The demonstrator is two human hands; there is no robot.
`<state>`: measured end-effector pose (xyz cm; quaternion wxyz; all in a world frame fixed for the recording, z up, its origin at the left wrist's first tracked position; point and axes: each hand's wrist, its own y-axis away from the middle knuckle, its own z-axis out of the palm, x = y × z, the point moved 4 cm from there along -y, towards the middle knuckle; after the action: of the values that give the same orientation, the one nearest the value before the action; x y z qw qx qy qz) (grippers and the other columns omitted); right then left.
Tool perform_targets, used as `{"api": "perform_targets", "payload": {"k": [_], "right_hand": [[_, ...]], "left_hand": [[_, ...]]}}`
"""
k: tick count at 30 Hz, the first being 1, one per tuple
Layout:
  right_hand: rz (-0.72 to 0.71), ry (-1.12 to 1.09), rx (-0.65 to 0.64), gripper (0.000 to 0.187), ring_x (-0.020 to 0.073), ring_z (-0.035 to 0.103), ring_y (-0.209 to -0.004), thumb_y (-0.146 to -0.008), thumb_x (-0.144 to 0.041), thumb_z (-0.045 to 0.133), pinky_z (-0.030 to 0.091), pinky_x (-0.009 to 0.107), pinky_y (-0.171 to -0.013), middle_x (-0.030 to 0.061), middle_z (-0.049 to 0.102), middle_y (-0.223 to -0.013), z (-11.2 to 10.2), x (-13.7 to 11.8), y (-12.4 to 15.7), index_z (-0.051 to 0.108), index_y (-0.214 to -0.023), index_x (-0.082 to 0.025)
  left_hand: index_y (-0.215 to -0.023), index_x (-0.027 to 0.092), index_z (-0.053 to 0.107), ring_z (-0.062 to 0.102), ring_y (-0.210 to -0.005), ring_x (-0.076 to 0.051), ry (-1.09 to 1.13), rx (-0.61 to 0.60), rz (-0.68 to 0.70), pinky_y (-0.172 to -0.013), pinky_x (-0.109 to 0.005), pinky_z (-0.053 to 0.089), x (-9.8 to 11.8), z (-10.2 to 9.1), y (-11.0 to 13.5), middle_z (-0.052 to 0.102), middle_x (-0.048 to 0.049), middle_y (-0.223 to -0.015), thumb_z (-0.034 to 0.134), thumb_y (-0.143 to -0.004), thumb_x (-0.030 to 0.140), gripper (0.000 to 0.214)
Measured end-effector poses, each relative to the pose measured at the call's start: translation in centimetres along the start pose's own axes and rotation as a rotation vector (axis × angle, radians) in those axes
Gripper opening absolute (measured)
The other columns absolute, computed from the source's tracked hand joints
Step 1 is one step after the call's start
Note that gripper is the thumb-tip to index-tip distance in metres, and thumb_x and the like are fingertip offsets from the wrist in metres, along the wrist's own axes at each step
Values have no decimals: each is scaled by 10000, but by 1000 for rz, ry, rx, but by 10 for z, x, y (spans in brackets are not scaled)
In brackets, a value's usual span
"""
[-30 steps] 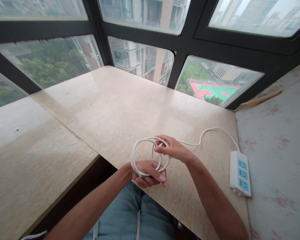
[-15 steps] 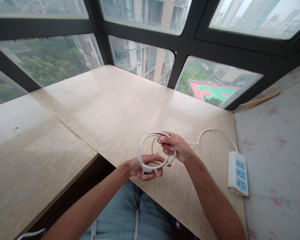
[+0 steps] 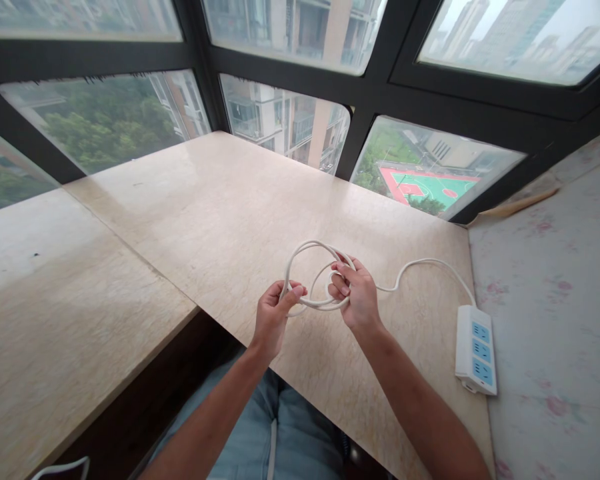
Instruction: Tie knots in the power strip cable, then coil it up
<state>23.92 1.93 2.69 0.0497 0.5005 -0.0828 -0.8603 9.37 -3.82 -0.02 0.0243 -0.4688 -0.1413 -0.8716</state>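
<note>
Held between both hands, over the near part of the beige stone bench (image 3: pixel 220 200): a white cord (image 3: pixel 316 304), round, smooth and faintly glossy, wound into a few loose loops of uneven size. Pinched at the coil's left side by the left hand (image 3: pixel 274 317), thumb on top and fingers curled beneath. Clasped at the right side by the right hand (image 3: pixel 357 293), fingers folded over the strands where the loops cross. Arched upward at the far side and sagging at the near side between the two hands. Running on from the right hand in a slack curve across the bench to a white power strip (image 3: pixel 475 350) with three blue socket faces, flat at the bench's right edge and well apart from the coil.

Hard to count the exact number of turns, with strands overlapping and partly covered by fingers. Cannot tell where the cord's free end lies, nor whether the lowest loop brushes the bench top or hangs clear of it. Cut off by the lower frame edge: both forearms, blue jeans (image 3: pixel 260 440) below the bench, and a thin white loop (image 3: pixel 63 467) in the bottom left corner, with too little in view to identify. Beyond the bench, dark-framed windows (image 3: pixel 105 120) with hazy buildings and trees outside. At the right, a pale flowered covering (image 3: pixel 555 300), cropped by the frame edge.
</note>
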Motion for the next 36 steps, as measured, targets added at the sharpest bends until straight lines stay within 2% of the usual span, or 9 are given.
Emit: {"api": "perform_targets", "payload": {"k": [3,7,10,13,18,22,26,32,36], "right_hand": [[-2,11,6,246,7,303,-401,-707,-282,703,271,173,-359,-50,557,-758,3,3,4,554,-891,-215],[86,168,-167,345,80,573,-534,-762,-393,697,497,235,-511,-6,642,-846,4,1,2,549,-1017,-215],[169,332,-297,431,142,675,-691,-773,-425,712,563,289,-635,51,687,-940,-1,-2,-2,536,-1097,-200],[224,455,-374,438,163,701,-724,-786,-449,709,573,297,-650,93,703,-983,-7,-7,-6,551,-1087,-174],[243,511,-468,473,159,700,-666,-761,-419,742,572,291,-628,113,724,-991,-24,-20,-12,572,-1116,-157],[232,615,-494,470,74,586,-454,-757,-347,731,458,194,-441,105,744,-937,-47,-28,-24,579,-1154,-147],[246,747,-447,479,0,324,-327,-781,-360,685,250,163,-310,89,747,-897,-75,-30,-38,567,-1196,-150],[321,1015,-618,493,15,337,-380,-798,-472,641,250,173,-318,89,730,-863,-96,-26,-42,681,-1136,-115],[316,1095,-589,542,23,343,-395,-774,-508,653,245,172,-321,63,695,-779,-102,-29,-43,700,-1141,-112]], "left_hand": [[-686,125,647,668,-715,-151,113,31,-43,-697,-253,523,0,3,-7,696,-48,-741,753,-727,261,177],[-590,131,560,695,-735,-179,272,27,-141,-717,-286,559,7,0,-16,678,-38,-691,740,-756,284,288],[-601,138,526,677,-685,-149,417,51,-171,-683,-260,562,10,-4,-19,623,-5,-625,682,-832,286,315],[-699,138,578,635,-630,-113,564,57,-167,-734,-282,573,8,-6,-20,565,18,-582,545,-939,295,288],[-849,114,645,544,-517,-62,722,117,-149,-843,-300,564,3,-13,-21,464,49,-508,346,-1019,286,385],[-950,122,663,568,-539,-56,831,110,-111,-821,-250,558,10,-25,-25,496,49,-523,316,-1028,318,406],[-1004,149,660,582,-555,-55,945,74,-63,-693,-167,531,21,-36,-31,543,46,-535,320,-999,462,462],[-964,127,638,485,-457,-31,1035,-55,-91,-468,-99,402,30,-26,-30,468,55,-505,310,-978,508,503],[-849,114,607,434,-423,-43,951,-98,-158,-415,-133,370,33,-18,-22,404,56,-493,263,-974,541,563]]}}
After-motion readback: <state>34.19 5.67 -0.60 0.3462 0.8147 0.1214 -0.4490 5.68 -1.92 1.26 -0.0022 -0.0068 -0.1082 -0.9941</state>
